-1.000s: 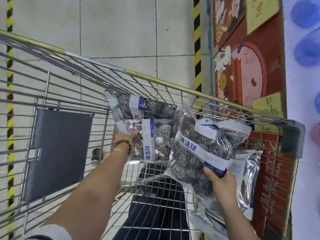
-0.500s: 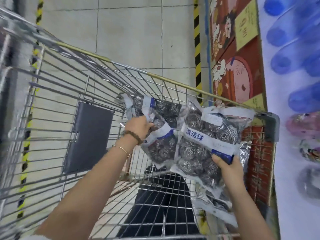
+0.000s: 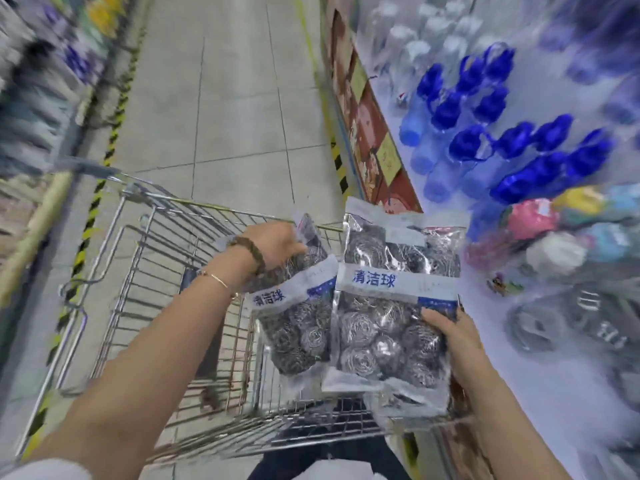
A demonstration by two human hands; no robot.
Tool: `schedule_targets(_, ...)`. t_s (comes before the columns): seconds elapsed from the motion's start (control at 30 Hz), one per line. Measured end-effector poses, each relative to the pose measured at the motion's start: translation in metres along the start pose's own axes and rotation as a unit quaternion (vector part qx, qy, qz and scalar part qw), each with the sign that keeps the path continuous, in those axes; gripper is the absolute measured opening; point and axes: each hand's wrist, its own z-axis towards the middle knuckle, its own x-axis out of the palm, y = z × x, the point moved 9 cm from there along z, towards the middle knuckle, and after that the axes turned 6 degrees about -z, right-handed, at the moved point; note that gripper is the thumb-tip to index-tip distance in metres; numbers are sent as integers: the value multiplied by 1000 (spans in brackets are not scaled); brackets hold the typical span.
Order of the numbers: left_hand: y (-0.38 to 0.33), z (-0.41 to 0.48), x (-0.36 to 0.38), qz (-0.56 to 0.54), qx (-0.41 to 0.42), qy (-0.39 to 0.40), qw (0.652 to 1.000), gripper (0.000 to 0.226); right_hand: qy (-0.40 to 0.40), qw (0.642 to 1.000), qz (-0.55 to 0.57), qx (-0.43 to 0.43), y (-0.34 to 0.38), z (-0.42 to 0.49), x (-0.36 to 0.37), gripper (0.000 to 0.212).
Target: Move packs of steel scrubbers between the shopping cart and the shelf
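While the left hand (image 3: 273, 245) grips the top of one scrubber pack (image 3: 298, 317), the right hand (image 3: 453, 337) clamps the lower right edge of a second pack (image 3: 391, 306). Both packs hang side by side, edges meeting, above the shopping cart (image 3: 152, 271), just beside the shelf (image 3: 512, 410) bearing blue-capped bottles (image 3: 478, 143).

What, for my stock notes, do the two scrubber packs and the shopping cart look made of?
Left pack, held by the left hand, and right pack, held by the right hand: clear glossy plastic film, by its glare and creases, with a white printed band; the silvery coiled balls inside look like steel wire. Shopping cart: grey metal wire grid, dull sheen, probably plated steel.
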Motion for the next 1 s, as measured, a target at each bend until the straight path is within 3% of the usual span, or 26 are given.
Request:
schedule_targets(0.03,-9,-1,-5,1,14,-4,1000,31,-16,1000,7,-12,6,-10,0,46)
schedule_targets(0.13,-33,-3,-10,2,54,-7,999,32,-81,995,38,-33,3,-38,-15,72)
schedule_targets(0.33,-103,-25,4,-27,177,1,984,39,-257,959,116,-29,-45,-126,-83,70)
schedule_targets(0.47,-177,-52,32,-13,271,36,962,40,-370,911,180,-18,-79,-210,-133,43)
schedule_targets(0.7,-325,-140,94,35,436,96,894,39,-527,823,210,3,-145,-378,-197,20)
schedule_targets(0.8,-383,-193,130,72,478,114,868,33,-579,784,223,24,-186,-448,-211,25)
schedule_targets(1.0,-487,-328,223,130,601,141,776,38,-655,705,272,16,-267,-581,-232,27)
